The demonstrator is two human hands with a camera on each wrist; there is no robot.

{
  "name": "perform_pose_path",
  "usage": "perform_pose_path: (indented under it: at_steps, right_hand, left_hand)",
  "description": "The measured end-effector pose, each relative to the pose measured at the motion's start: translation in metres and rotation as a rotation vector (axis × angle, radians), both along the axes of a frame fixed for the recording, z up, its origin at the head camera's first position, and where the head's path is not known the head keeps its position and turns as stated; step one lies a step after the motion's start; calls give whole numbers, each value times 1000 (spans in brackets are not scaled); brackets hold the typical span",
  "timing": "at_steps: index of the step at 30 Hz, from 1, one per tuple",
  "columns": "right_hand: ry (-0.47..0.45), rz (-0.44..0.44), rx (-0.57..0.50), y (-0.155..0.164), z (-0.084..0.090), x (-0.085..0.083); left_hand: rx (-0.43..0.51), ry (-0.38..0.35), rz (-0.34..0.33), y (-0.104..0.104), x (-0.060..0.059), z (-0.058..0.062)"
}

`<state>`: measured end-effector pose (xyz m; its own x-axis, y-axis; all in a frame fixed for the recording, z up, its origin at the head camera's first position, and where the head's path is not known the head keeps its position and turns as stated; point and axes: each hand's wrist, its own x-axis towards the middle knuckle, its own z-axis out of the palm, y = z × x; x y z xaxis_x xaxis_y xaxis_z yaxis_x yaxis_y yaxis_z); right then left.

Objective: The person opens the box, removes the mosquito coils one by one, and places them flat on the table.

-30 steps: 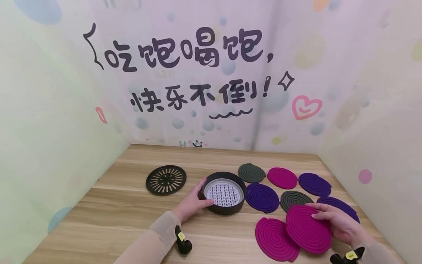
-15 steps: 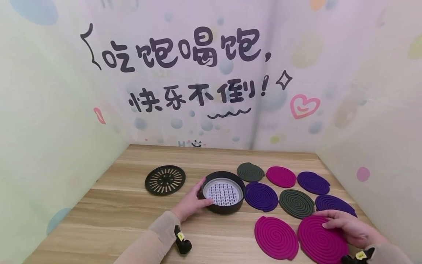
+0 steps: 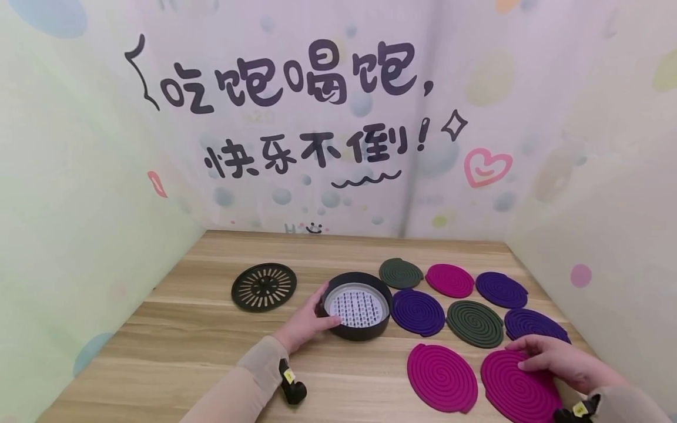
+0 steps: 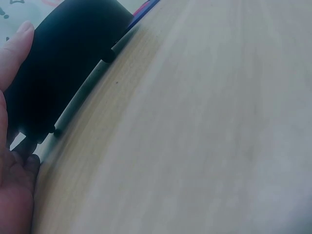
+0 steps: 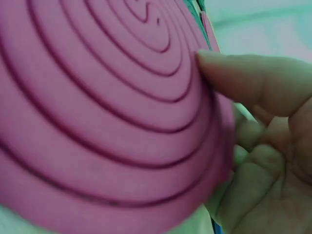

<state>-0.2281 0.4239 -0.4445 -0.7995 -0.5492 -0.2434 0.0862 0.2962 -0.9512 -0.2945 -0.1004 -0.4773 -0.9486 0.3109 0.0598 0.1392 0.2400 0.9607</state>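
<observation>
My left hand (image 3: 304, 322) grips the left side of a round black mosquito coil holder (image 3: 357, 334), thumb over its rim. Inside the holder are a silvery ring and a pale, mesh-like round base (image 3: 359, 307). In the left wrist view the holder's dark underside (image 4: 73, 53) shows small feet close to the wood. At the front right, my right hand (image 3: 563, 359) pinches a magenta mosquito coil (image 3: 518, 385) by its far right edge. The right wrist view shows thumb (image 5: 253, 78) on the coil's ridged face (image 5: 117, 126) and other fingers behind its edge.
Left of the holder lies a black slotted lid (image 3: 264, 286). Several flat coils lie to the right: green (image 3: 401, 274), purple (image 3: 418, 312) and magenta (image 3: 451, 281). Another magenta coil (image 3: 442, 378) lies beside the held one. Patterned curtain walls (image 3: 317, 194) border the wooden table (image 3: 174, 352).
My right hand has carried the magenta coil rightward and nearer to me, off the magenta coil it overlapped, uncovering the front green coil. The left hand stays on the holder.
</observation>
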Motion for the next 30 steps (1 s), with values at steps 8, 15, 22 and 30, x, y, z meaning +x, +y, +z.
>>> perform_pose_path:
  at_steps: [8, 15, 22, 30]
  right_hand:
    - [151, -84, 251, -8, 6, 0]
    - [241, -126, 322, -14, 9, -1]
    - [241, -152, 370, -16, 10, 0]
    - [246, -140, 361, -18, 10, 0]
  left_hand:
    - [13, -1, -12, -1, 1, 1]
    - [18, -4, -7, 0, 2, 2]
    - [19, -1, -13, -1, 1, 1]
    - [19, 6, -22, -2, 0, 0]
